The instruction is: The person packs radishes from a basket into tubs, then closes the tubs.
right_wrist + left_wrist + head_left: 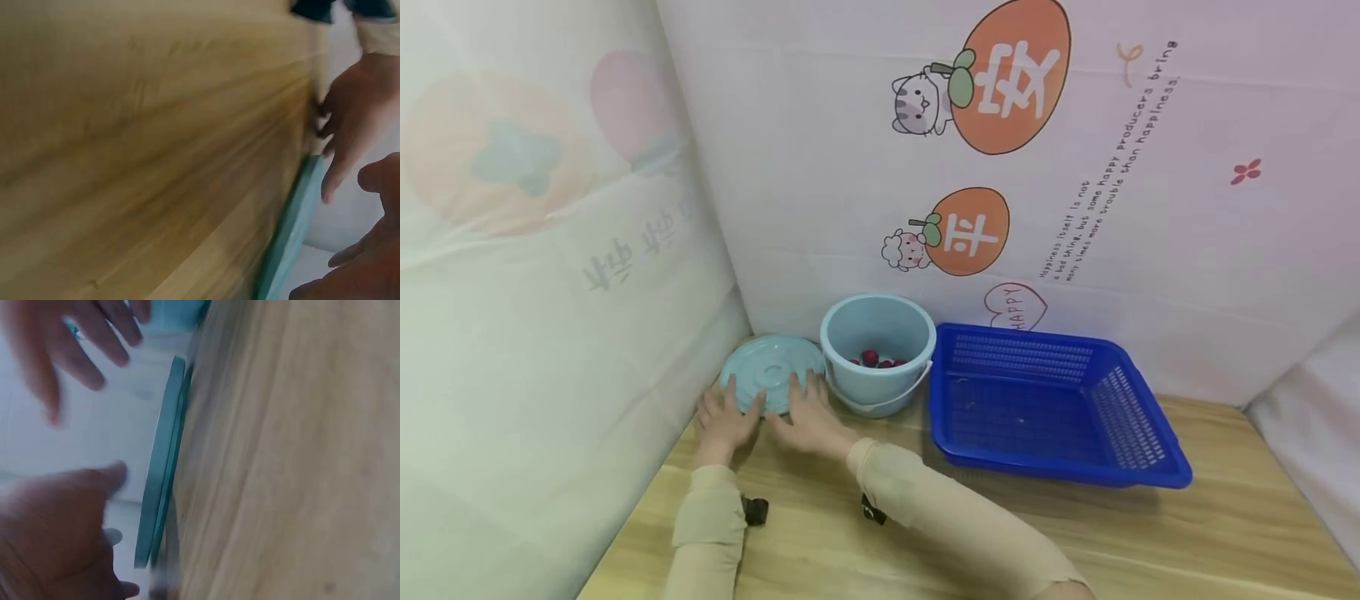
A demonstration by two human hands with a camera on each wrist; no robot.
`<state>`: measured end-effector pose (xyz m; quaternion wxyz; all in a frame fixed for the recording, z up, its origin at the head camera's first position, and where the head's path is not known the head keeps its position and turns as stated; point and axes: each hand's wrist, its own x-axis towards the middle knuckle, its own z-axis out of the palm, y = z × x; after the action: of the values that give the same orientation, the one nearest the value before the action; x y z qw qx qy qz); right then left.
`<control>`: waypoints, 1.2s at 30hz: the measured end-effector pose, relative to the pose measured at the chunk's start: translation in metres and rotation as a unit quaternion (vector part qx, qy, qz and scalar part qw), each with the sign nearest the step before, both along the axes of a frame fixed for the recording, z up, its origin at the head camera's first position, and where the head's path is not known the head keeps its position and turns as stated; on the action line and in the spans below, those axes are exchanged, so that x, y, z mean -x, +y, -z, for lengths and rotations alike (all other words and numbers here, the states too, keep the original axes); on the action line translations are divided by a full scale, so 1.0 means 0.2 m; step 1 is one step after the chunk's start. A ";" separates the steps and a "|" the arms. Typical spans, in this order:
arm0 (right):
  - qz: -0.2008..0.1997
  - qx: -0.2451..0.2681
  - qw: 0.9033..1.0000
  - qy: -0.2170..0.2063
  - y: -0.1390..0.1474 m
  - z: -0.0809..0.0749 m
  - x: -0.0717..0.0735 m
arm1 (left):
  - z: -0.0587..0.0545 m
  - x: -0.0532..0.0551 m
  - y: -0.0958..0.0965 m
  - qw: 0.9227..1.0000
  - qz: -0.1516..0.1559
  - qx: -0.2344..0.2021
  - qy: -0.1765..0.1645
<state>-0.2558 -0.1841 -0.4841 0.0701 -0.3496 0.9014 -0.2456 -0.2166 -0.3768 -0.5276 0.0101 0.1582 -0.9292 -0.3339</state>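
A round light-blue lid (771,365) lies flat on the wooden table, by the left wall. My left hand (725,427) is at its near left edge with fingers spread. On the near right side, my right hand (812,422) reaches over the rim, its fingers also apart. The left wrist view has the lid (161,462) edge-on, with a gap between it and the right hand (87,337). Neither hand is seen gripping the lid. Beside the lid stands a light-blue bucket (880,385) with a white handle and several dark red round things (870,358) inside.
To the bucket's right sits a blue plastic basket (1022,425) with perforated walls. A printed white cloth (820,167) hangs behind, and another covers the left side. Bare wood of the table (820,533) shows in front.
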 end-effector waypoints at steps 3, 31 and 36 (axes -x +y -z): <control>0.012 -0.033 0.999 0.010 -0.06 0.05 0.05 | -0.01 -0.02 0.02 0.999 0.011 -0.005 -0.031; 0.050 0.120 0.988 -0.080 -0.05 0.13 0.16 | -0.12 -0.04 0.01 0.989 -0.029 -0.124 -0.073; 0.046 0.140 0.989 0.000 -0.08 0.07 0.13 | -0.20 -0.06 0.02 0.993 -0.032 -0.102 -0.058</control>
<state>-0.2812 -0.1994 -0.4977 0.0094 -0.3143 0.8732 -0.3724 -0.2044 -0.3727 -0.4871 -0.0496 0.2069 -0.8840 -0.4164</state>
